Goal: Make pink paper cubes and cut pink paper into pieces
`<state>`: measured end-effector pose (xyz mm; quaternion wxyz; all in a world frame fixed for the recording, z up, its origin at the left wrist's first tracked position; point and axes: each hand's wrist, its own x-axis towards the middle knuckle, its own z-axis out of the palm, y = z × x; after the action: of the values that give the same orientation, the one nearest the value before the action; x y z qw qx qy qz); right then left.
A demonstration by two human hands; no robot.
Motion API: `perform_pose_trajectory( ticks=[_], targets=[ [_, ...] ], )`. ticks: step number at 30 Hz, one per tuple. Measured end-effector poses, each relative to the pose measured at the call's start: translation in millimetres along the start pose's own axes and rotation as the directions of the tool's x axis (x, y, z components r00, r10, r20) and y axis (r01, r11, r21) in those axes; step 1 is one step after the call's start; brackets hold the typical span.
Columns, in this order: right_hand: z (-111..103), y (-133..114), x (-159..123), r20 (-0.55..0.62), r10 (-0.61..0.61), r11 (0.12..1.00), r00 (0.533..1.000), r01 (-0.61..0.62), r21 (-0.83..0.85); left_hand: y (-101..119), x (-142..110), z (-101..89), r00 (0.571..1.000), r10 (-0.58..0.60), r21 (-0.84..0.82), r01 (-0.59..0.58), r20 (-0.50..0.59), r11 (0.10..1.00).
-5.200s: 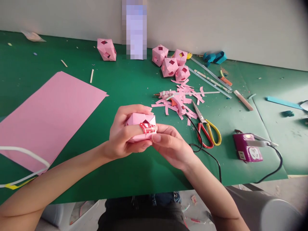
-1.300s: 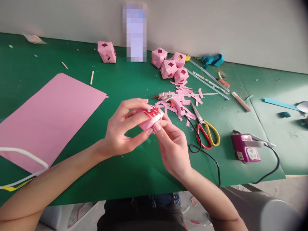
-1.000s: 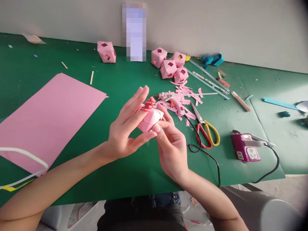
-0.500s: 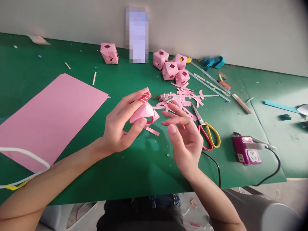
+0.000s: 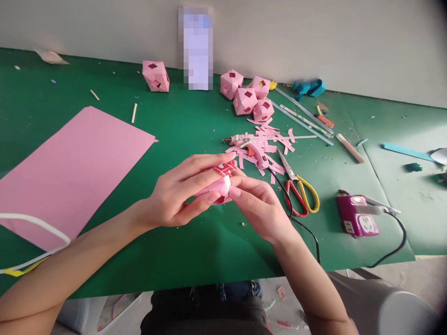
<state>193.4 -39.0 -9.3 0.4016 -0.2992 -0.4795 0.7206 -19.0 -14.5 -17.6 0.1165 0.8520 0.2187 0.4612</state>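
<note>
Between my hands is a pink folded-paper ball (image 5: 217, 187), partly covered by my fingers. My left hand (image 5: 178, 193) wraps it from the left, with the thumb below and a red patterned bandage (image 5: 225, 168) round one finger. From the right, my right hand (image 5: 260, 202) pinches the ball's edge between thumb and fingertips. A pink glue gun (image 5: 256, 151) lies just beyond, among pink paper strips (image 5: 270, 128). Scissors (image 5: 301, 190) with red and yellow handles rest to the right of it.
Several finished-looking pink paper balls (image 5: 245, 101) stand at the back, with another pink ball (image 5: 155, 76) further left. A large pink paper sheet (image 5: 80, 172) lies at left. A purple power adapter (image 5: 356, 215) with a cable sits at right. A phone-like panel (image 5: 198, 51), blurred, leans on the wall.
My right hand let go of the paper ball half a second ago, showing a loose strip, and now grips its edge again. My left hand kept hold and turned the ball.
</note>
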Motion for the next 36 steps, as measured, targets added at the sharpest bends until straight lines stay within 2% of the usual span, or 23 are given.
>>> perform_pose_trajectory(
  ticks=[3,8,15,21,30,36],
  targets=[
    [0,0,-1,0.015,0.029,0.999,0.999,-0.03,0.023,1,1,-0.8,0.999,0.039,-0.025,-0.039,0.033,0.999],
    [4,4,-1,0.011,0.061,0.996,0.998,-0.062,0.062,3,1,1.2,0.997,0.041,-0.042,-0.038,0.063,0.998],
    [7,9,1,-0.042,0.049,0.994,0.998,-0.045,0.101,4,-2,1.9,0.994,0.036,-0.026,-0.034,0.107,0.999],
    [5,10,0,-0.045,0.071,0.993,0.996,-0.066,0.1,8,-1,2.6,0.997,-0.008,-0.058,0.012,0.074,0.998],
    [7,11,3,-0.065,-0.048,0.998,0.997,0.05,0.037,9,4,-0.8,0.996,0.028,-0.106,-0.018,0.087,0.994],
    [0,21,3,-0.04,-0.135,0.986,0.99,0.13,-0.108,5,3,-0.2,0.998,0.026,-0.148,-0.017,0.054,0.989]
  ],
)
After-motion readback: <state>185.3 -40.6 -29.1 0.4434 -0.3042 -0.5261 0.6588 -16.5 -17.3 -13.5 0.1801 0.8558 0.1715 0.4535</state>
